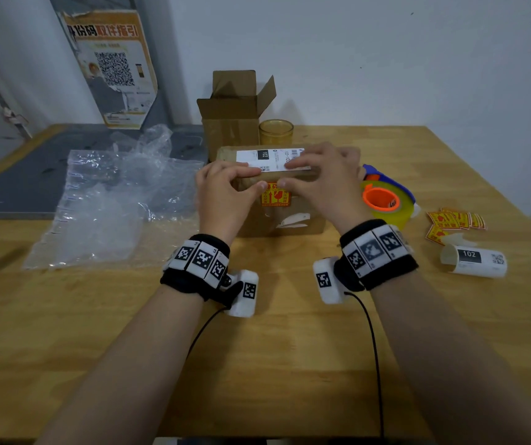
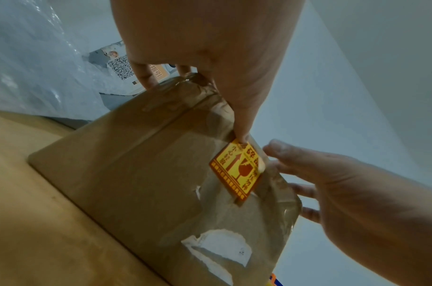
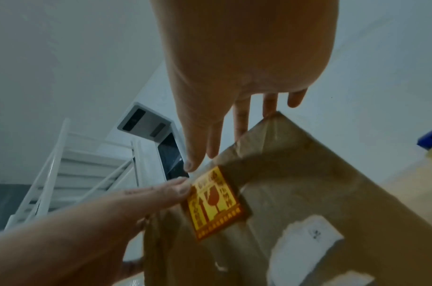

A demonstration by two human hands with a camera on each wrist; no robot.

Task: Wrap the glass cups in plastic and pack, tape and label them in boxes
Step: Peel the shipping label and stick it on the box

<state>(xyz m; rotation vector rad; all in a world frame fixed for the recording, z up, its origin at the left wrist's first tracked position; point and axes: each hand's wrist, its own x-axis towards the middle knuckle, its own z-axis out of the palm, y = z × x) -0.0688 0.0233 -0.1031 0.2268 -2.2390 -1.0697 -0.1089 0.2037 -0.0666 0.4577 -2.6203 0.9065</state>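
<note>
The sealed box (image 1: pixel 277 194) is steadied by the left hand (image 1: pixel 222 194) at nine o'clock, thumb pressing; the white label (image 1: pixel 270 159) is flattened by the right hand (image 1: pixel 325 178), fingers spread, so it sticks.

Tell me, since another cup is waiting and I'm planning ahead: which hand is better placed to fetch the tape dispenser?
Right hand. The tape dispenser lies just beside it on the table, while the left hand sits on the taped box's far side, next to the plastic wrap.
</note>
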